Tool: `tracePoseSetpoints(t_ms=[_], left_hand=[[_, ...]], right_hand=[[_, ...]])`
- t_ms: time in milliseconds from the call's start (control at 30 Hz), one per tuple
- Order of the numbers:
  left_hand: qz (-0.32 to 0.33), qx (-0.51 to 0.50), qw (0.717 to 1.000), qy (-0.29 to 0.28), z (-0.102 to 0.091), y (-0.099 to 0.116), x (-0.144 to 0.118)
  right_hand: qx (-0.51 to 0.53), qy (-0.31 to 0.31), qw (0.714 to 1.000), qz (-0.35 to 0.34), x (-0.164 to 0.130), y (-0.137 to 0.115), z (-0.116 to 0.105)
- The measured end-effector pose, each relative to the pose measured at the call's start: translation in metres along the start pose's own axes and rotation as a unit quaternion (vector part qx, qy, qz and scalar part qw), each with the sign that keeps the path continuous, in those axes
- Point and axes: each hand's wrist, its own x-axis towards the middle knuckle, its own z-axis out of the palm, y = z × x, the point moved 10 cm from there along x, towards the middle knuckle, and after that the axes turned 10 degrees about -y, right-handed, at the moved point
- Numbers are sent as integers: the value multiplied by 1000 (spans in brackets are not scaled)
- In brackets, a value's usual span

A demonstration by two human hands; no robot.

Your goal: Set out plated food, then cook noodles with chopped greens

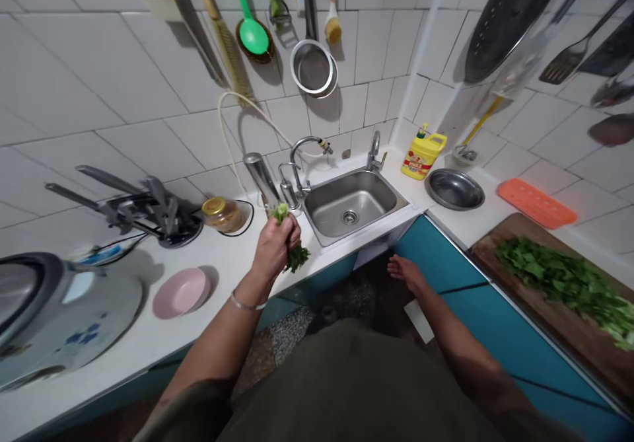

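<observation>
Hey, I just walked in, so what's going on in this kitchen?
Someone is standing at the corner counter, with the left hand closed around a bunch of greens, held up just left of the sink. The right hand is open, low by the teal cabinet, with nothing visible in it. Over on the right, chopped greens lie on a board. A pink bowl sits on the counter to the left.

L hand (276, 242) w/ greens (297, 258)
</observation>
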Motion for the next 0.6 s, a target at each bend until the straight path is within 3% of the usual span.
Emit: tracePoseSetpoints(t_ms=[133, 200, 300, 433, 600], left_hand=[[42, 15, 998, -43, 18, -31, 101], [43, 22, 998, -51, 21, -66, 147], [-15, 30, 999, -42, 24, -136, 201], [-102, 32, 994, -14, 29, -211, 235], [-108, 28, 994, -19, 39, -244, 258]], right_hand=[[33, 18, 997, -68, 33, -75, -15], [44, 31, 995, -85, 50, -98, -21], [41, 51, 994, -84, 81, -124, -30], [9, 54, 992, -110, 140, -176, -36], [-51, 58, 982, -174, 234, -256, -37]])
